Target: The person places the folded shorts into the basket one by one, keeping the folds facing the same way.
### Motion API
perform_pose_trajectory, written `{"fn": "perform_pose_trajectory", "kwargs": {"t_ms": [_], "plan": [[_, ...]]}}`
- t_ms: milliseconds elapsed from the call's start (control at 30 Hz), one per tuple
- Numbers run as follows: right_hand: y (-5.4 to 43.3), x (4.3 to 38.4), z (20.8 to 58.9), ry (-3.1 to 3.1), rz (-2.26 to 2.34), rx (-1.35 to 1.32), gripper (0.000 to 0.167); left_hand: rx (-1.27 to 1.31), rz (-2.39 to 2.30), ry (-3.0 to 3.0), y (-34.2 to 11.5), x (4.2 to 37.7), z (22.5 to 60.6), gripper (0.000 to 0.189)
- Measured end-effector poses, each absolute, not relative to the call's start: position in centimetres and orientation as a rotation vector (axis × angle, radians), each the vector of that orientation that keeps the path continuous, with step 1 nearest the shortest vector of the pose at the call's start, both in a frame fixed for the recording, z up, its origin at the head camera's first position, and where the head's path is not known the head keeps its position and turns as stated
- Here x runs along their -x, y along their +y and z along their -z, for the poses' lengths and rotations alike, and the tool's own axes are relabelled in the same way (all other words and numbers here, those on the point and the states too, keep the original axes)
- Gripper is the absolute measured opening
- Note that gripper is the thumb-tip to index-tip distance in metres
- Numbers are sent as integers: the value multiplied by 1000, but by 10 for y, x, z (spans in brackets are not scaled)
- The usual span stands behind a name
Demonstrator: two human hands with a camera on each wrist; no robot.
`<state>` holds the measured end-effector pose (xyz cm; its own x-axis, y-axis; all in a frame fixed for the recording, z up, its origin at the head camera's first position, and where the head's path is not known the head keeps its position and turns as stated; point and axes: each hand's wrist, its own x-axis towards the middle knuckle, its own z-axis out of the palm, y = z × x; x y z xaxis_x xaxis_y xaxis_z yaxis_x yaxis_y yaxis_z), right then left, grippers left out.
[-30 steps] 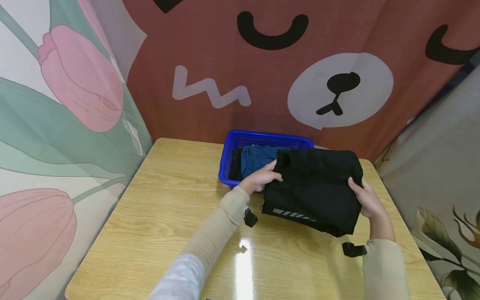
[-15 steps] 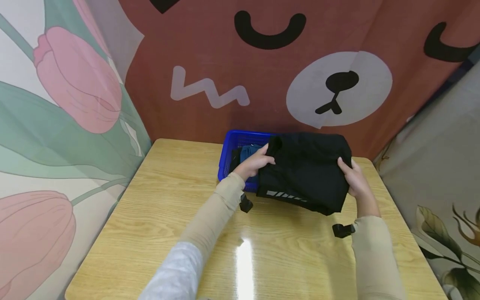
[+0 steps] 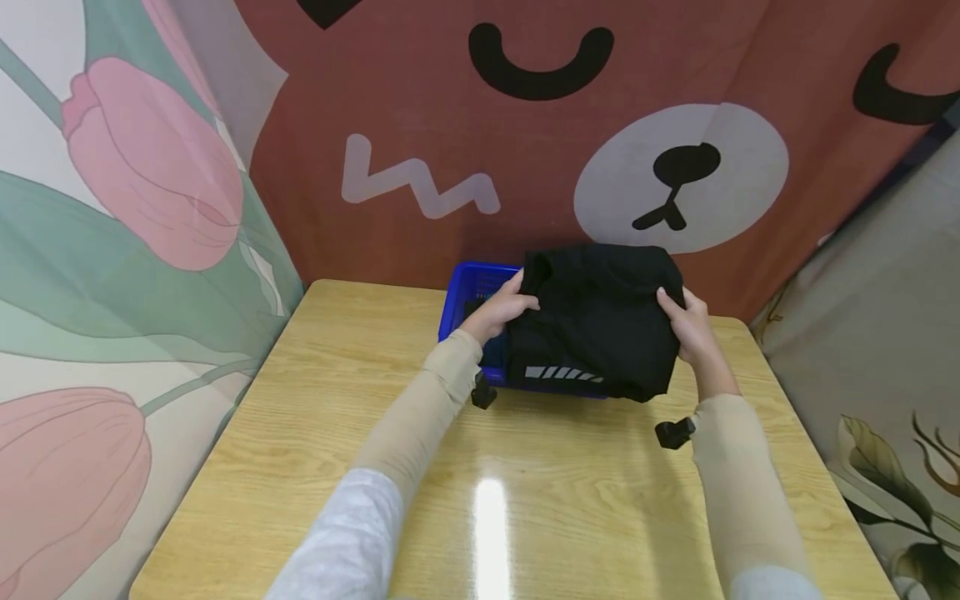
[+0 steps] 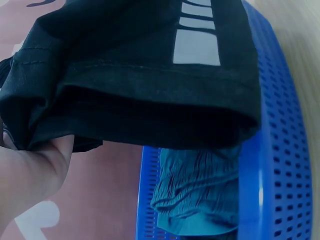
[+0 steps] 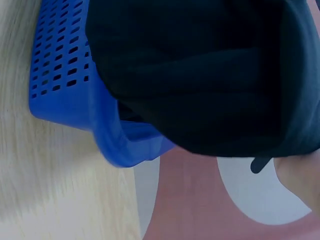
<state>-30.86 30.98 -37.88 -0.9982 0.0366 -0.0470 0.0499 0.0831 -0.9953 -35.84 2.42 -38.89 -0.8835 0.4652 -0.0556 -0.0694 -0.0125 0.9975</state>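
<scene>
Folded black shorts (image 3: 596,321) with slanted grey stripes are held between my two hands, over the blue basket (image 3: 452,312). My left hand (image 3: 497,315) grips their left edge, thumb on top and fingers behind the cloth. On the opposite edge, my right hand (image 3: 692,329) pinches them the same way. The left wrist view shows a hemmed opening of the shorts, and below it a gathered teal-blue garment (image 4: 200,187) lies in the basket. Most of the basket is hidden under the black cloth.
The basket stands at the back of a wooden table (image 3: 352,367), close to a brown curtain (image 3: 405,242) with a bear print. A flowered curtain (image 3: 172,333) hangs along the left and a pale one (image 3: 885,300) along the right.
Both hands have carried the black shorts away from me and a little left, from the basket's right front to over it. The blue garment inside is now covered in the head view.
</scene>
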Motion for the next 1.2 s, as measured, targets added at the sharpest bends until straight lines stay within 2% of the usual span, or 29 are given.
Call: {"fn": "perform_pose_trajectory", "kwargs": {"t_ms": [467, 767, 1200], "plan": [[284, 345, 380, 2475, 2166, -56, 57, -460, -1940, 2131, 6, 375, 380, 75], [282, 356, 395, 2545, 2013, -84, 62, -425, -1887, 2151, -1, 380, 397, 75], [277, 365, 422, 2615, 1852, 25, 55, -326, -1885, 2103, -7, 386, 426, 76]]}}
